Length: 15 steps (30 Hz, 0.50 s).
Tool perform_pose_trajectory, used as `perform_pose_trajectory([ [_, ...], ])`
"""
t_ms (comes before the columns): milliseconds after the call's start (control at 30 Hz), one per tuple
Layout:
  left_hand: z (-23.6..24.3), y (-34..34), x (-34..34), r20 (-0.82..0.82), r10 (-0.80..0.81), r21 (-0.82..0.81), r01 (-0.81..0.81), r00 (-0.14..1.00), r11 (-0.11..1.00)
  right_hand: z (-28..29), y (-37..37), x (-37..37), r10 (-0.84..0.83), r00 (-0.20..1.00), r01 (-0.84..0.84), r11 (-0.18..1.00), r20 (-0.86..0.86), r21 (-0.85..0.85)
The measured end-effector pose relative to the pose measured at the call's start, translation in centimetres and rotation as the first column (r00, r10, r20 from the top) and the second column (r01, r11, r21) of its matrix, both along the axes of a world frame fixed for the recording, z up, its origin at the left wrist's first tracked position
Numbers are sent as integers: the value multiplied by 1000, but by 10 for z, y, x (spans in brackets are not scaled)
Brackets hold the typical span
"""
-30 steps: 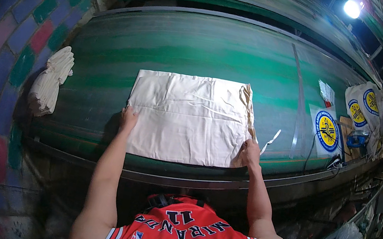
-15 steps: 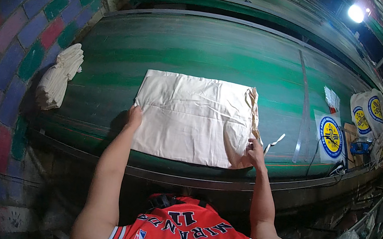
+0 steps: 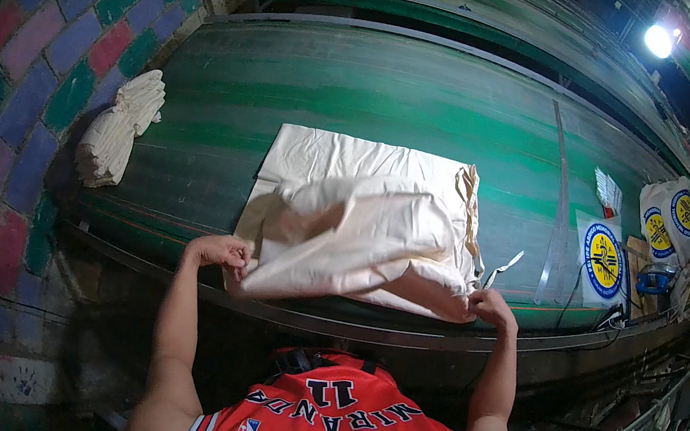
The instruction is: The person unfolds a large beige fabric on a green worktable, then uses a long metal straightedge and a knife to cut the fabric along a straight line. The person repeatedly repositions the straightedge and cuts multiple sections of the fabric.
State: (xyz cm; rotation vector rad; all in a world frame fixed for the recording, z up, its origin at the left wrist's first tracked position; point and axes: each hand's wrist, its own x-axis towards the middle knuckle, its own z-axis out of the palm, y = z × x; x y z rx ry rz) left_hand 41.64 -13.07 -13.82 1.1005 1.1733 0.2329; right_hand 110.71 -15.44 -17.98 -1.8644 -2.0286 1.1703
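A cream cloth drawstring bag (image 3: pixel 362 218) lies across the green-stained table top, its gathered edge to the right. The upper layer billows up along the near side, while the far part rests fairly flat. My left hand (image 3: pixel 224 251) is closed on the near left corner of the cloth. At the near right corner, beside the gathered edge, my right hand (image 3: pixel 493 308) pinches the cloth too. A thin white cord (image 3: pixel 503 266) sticks out from the bag just beyond my right hand. Its inner layers are hidden by the raised fold.
A bundle of cream cloth (image 3: pixel 119 130) sits at the table's left end. To the right are a sheet with a round blue and yellow print (image 3: pixel 602 259), a blue tool (image 3: pixel 655 281) and several printed cream bags (image 3: pixel 678 219). A metal rail (image 3: pixel 345 327) edges the table's near side.
Both hands have moved toward me to the near corners. The cloth, nearly flat before, has its near part lifted and billowing. My view has shifted slightly.
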Motion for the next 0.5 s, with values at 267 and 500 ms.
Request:
perform_pose_trajectory([
  [267, -62, 73, 61, -109, 269, 655, -134, 957, 744, -21, 86, -118, -148, 928, 269, 901, -342, 340],
  [500, -33, 51, 104, -269, -566, 123, 611, 779, 782, 17, 65, -122, 298, 952, -266, 913, 61, -310],
])
